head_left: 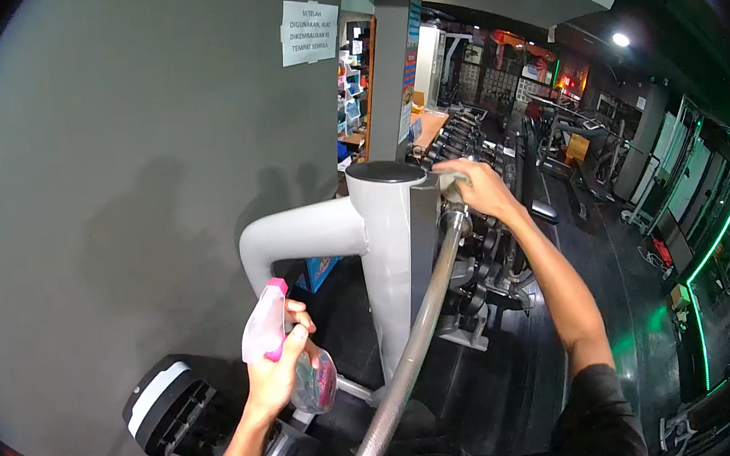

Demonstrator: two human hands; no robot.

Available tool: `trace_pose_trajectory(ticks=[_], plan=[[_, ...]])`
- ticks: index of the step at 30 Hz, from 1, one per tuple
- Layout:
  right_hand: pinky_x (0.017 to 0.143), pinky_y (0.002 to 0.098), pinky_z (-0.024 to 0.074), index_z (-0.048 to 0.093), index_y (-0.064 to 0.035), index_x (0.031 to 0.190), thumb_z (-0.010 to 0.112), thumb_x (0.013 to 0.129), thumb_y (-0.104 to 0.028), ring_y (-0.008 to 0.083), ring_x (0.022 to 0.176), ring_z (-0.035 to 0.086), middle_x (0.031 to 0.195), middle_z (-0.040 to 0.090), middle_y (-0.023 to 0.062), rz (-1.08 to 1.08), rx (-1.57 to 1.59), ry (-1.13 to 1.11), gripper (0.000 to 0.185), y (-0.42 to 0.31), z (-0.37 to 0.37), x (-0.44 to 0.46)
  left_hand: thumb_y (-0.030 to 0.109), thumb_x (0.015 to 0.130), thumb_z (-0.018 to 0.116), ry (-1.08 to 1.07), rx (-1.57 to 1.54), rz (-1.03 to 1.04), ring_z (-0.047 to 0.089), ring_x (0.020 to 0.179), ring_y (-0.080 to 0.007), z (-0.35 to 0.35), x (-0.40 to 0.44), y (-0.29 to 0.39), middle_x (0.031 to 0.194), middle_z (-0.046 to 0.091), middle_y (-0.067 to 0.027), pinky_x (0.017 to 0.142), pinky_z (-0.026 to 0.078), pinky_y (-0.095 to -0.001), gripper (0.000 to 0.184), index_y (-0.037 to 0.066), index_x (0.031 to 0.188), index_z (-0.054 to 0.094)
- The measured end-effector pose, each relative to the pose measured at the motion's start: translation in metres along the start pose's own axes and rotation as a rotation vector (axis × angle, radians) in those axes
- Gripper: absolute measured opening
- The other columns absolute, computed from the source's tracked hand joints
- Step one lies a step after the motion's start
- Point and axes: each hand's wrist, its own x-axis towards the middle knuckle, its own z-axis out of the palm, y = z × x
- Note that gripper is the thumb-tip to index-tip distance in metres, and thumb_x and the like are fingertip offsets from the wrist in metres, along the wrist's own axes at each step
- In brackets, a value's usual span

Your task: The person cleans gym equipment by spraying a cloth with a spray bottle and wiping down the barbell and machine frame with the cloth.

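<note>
My left hand (275, 367) is wrapped round the neck of a spray bottle (317, 382), with a clear body and a pink and white trigger head. It holds the bottle at the lower left, beside the grey post. My right hand (487, 190) reaches forward to the top of the post (383, 253), with fingers bent over its right edge. Under that palm is a pale, crumpled piece that looks like a cloth (451, 185), mostly hidden. A long metal barbell (420, 329) runs from just below this hand down towards my body.
A rack of dumbbells (464, 142) stands beyond the post. On the left is a grey wall (149, 117) with a paper sign (310, 32). A black and white machine part (170, 404) sits low by the wall. Gym machines (582, 138) line the right side.
</note>
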Motion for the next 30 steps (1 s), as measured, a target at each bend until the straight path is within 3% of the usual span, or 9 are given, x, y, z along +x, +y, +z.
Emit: trace_pose_trajectory(ticks=[4,5,11,15,17,21,23,26,30], plan=[[0.099,0.0352,0.0391,0.059,-0.0002,0.114,0.041,0.070,0.010,0.0268,0.107,0.058,0.109,0.061,0.0131,-0.101,0.508,0.334,0.049,-0.038,-0.001,0.000,0.007,0.089,0.057,-0.005,0.015,-0.011,0.054,0.060,-0.0122,0.002,0.005,-0.006,0.089,0.053,-0.0087,0.051,0.049,-0.0270,0.029,-0.003,0.114,0.047],[0.101,0.0364,0.0379,0.061,-0.0028,0.109,0.038,0.059,0.011,0.0287,0.111,0.055,0.111,0.060,0.0134,-0.404,0.344,0.265,0.057,-0.043,-0.005,-0.002,0.007,0.089,0.057,0.006,0.020,-0.011,0.054,0.060,-0.0122,0.003,0.005,-0.005,0.089,0.053,-0.0087,0.051,0.049,-0.0270,0.029,-0.003,0.114,0.047],[0.097,0.0382,0.0439,0.064,-0.0089,0.101,0.037,0.052,0.007,0.0324,0.109,0.055,0.113,0.059,0.0123,-0.447,0.164,0.156,0.059,-0.037,-0.004,-0.002,0.009,0.088,0.060,-0.064,0.068,-0.057,0.056,0.063,-0.0106,0.017,0.009,0.003,0.089,0.054,-0.0075,0.053,0.051,-0.0268,0.029,-0.004,0.113,0.050],[0.090,0.0333,0.0482,0.062,-0.0093,0.106,0.041,0.068,0.009,0.0271,0.102,0.061,0.107,0.063,0.0121,-0.153,-0.229,0.034,0.047,-0.023,-0.024,0.020,0.010,0.088,0.062,-0.117,0.113,-0.091,0.057,0.061,-0.0107,0.021,0.012,0.014,0.088,0.054,-0.0061,0.052,0.050,-0.0265,0.030,-0.003,0.113,0.051],[0.090,0.0319,0.0476,0.062,-0.0121,0.113,0.043,0.075,0.007,0.0252,0.103,0.061,0.108,0.064,0.0132,-0.002,0.140,0.067,0.047,-0.019,-0.026,0.038,0.011,0.088,0.061,-0.122,0.136,-0.079,0.057,0.058,-0.0114,0.026,0.014,0.020,0.086,0.055,-0.0051,0.050,0.050,-0.0265,0.029,-0.003,0.111,0.051],[0.095,0.0368,0.0436,0.060,-0.0050,0.114,0.049,0.080,0.000,0.0269,0.105,0.060,0.112,0.064,0.0130,-0.251,0.514,0.332,0.037,-0.061,-0.002,0.077,0.013,0.089,0.061,-0.113,0.148,-0.129,0.057,0.053,-0.0115,0.038,0.024,0.022,0.081,0.055,-0.0040,0.049,0.048,-0.0263,0.025,-0.001,0.108,0.051],[0.095,0.0390,0.0435,0.060,-0.0062,0.114,0.050,0.080,-0.002,0.0294,0.106,0.059,0.113,0.063,0.0142,-0.565,0.322,0.028,0.035,-0.074,0.020,0.094,0.012,0.089,0.061,-0.091,0.206,-0.122,0.058,0.054,-0.0112,0.044,0.028,0.022,0.079,0.055,-0.0035,0.049,0.048,-0.0261,0.025,0.000,0.109,0.051],[0.093,0.0389,0.0441,0.061,-0.0097,0.112,0.050,0.081,-0.003,0.0325,0.109,0.055,0.114,0.060,0.0161,-0.302,0.131,-0.458,0.034,-0.100,0.019,0.100,0.012,0.089,0.061,-0.082,0.224,-0.101,0.058,0.054,-0.0110,0.054,0.032,0.025,0.078,0.056,-0.0030,0.050,0.048,-0.0259,0.025,0.001,0.109,0.052],[0.093,0.0417,0.0443,0.061,-0.0100,0.112,0.051,0.081,-0.002,0.0325,0.107,0.056,0.114,0.060,0.0136,-0.486,0.035,-0.179,0.033,-0.086,0.014,0.070,0.008,0.089,0.058,-0.059,0.235,-0.083,0.057,0.058,-0.0115,0.058,0.027,0.037,0.084,0.055,-0.0059,0.050,0.048,-0.0261,0.024,0.000,0.110,0.050]])
